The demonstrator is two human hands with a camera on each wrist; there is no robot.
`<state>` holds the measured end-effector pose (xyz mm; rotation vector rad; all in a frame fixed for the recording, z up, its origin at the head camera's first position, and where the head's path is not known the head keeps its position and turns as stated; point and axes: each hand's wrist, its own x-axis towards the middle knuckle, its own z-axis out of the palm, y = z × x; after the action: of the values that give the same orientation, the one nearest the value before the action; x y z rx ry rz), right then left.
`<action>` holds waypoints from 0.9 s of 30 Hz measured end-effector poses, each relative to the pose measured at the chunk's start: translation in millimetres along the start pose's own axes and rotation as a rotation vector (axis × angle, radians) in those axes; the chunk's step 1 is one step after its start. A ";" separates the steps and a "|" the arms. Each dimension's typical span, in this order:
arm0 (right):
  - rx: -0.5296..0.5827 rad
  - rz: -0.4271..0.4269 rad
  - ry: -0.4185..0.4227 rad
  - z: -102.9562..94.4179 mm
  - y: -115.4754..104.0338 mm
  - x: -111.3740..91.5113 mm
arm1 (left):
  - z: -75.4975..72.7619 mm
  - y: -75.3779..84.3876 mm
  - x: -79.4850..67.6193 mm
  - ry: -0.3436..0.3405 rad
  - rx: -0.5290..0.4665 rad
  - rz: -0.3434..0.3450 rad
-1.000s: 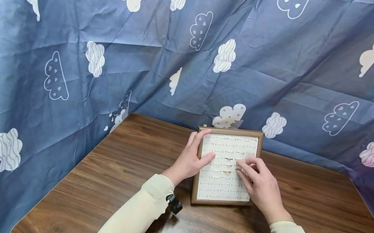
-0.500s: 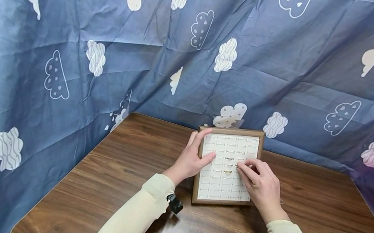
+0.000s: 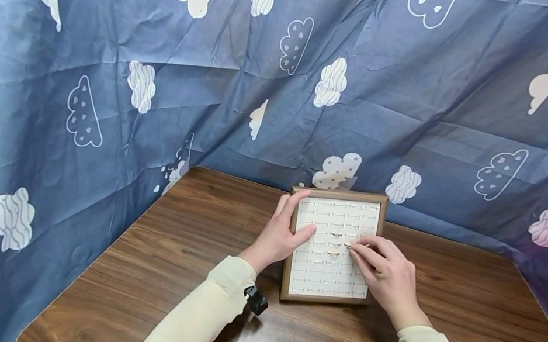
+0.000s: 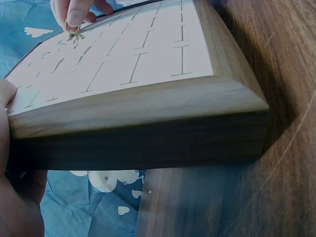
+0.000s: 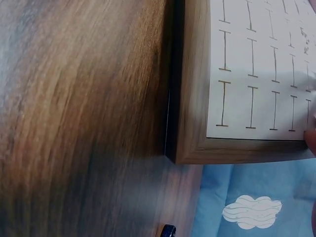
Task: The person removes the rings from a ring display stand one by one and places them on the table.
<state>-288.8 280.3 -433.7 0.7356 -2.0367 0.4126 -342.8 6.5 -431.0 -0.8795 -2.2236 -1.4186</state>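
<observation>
Fingers of the right hand [image 3: 388,275] sit closer together than a second ago, pinching a ring [image 3: 348,245] at the right half of the ring board [image 3: 323,301]; seated or free, I can't tell. Other rings [image 3: 333,254] stand mid-board; most slots [image 5: 251,107] look bare. The left hand [image 3: 279,234] grips the board's left edge.

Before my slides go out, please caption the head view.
Left hand grips the wooden frame; right hand pinches a ring.

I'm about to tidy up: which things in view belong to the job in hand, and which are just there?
Job:
left hand, holding the framed ring display
right hand, pinching a small ring
other rings

Just there:
table, beneath the display
cloud-print curtain
wrist cameras
</observation>
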 end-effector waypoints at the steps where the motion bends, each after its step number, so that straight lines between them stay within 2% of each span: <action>1: 0.005 0.003 -0.002 -0.4 -0.1 0.1 | -0.2 -0.1 0.0 -0.002 -0.002 -0.001; 12: 0.058 0.035 -0.027 -3.9 -2.1 -0.4 | -1.7 1.3 -0.8 -0.013 -0.002 -0.014; 18: 0.064 0.040 0.000 -11.6 -0.9 1.1 | -0.7 -0.7 -0.7 -0.002 -0.006 -0.001; 27: 0.077 0.133 -0.052 -30.5 6.6 -1.4 | 0.6 -0.8 0.6 0.008 -0.002 0.001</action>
<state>-272.8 302.4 -418.6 0.6648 -2.1355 0.5555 -343.8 7.0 -431.5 -0.8745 -2.2158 -1.4214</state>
